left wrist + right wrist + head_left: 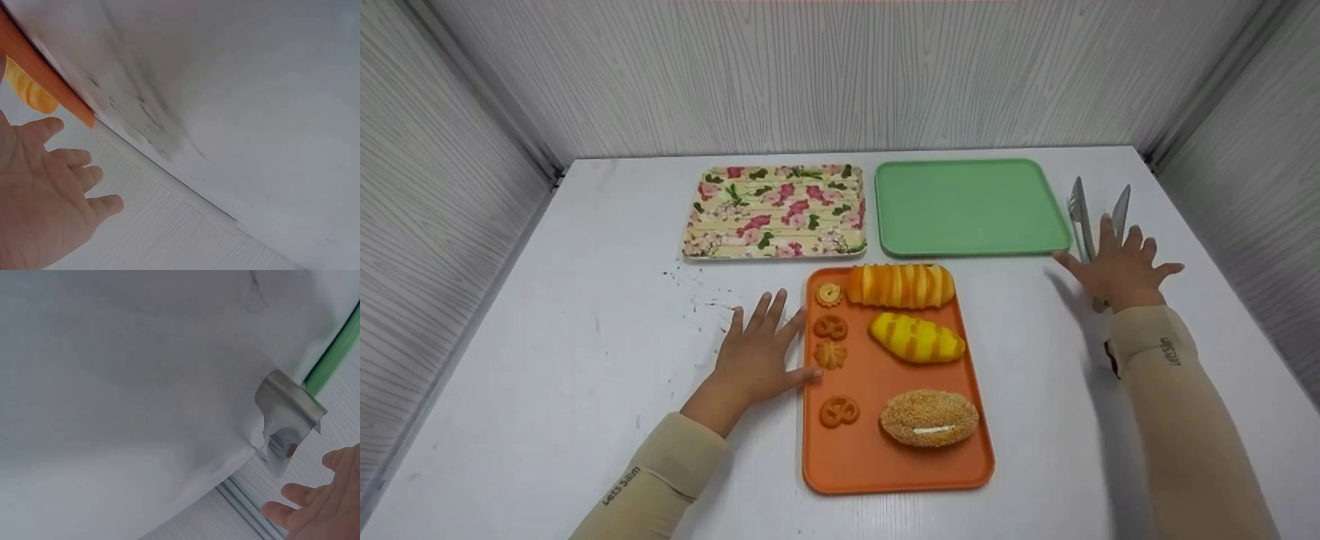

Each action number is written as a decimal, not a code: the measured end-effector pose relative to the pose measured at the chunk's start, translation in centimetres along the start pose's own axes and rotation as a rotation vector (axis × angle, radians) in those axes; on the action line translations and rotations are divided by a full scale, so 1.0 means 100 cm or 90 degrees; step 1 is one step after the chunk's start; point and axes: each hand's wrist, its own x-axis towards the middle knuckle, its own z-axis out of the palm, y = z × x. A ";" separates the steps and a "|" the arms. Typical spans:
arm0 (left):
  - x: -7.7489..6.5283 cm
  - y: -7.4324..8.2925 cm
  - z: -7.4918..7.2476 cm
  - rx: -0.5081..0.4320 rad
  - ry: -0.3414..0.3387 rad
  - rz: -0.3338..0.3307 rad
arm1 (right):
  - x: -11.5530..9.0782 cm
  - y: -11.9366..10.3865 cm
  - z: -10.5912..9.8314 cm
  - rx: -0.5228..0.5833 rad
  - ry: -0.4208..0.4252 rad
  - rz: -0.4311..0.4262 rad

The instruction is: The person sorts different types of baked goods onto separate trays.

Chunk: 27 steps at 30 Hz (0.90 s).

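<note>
My left hand [756, 356] spreads its fingers beside the orange tray [870, 465], its thumb reaching over the tray's left rim. On that tray lie a striped loaf [900, 286], a yellow bread roll [916, 337], a crumb-coated bun [930, 418] with a white streak, and several small cookies, among them a pretzel-shaped one [838, 412]. My right hand [1125, 271], fingers splayed, is over metal tongs [1081, 214] and hides their middle. The right wrist view shows the tongs' bent end [289, 402] apart from the fingers.
A floral tray [776, 212] stands at the back, with a green tray [971, 206] to its right. Dark scuffs [697, 300] mark the white table left of the orange tray. Wood-grain panels [840, 75] wall in the back and both sides.
</note>
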 end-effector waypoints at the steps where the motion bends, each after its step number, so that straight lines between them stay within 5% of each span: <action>1: 0.000 0.000 0.000 -0.001 -0.005 -0.001 | 0.000 0.000 -0.001 0.003 -0.001 0.002; 27: -0.003 0.000 0.002 -0.028 -0.043 0.016 | 0.015 0.015 -0.003 0.044 -0.027 0.060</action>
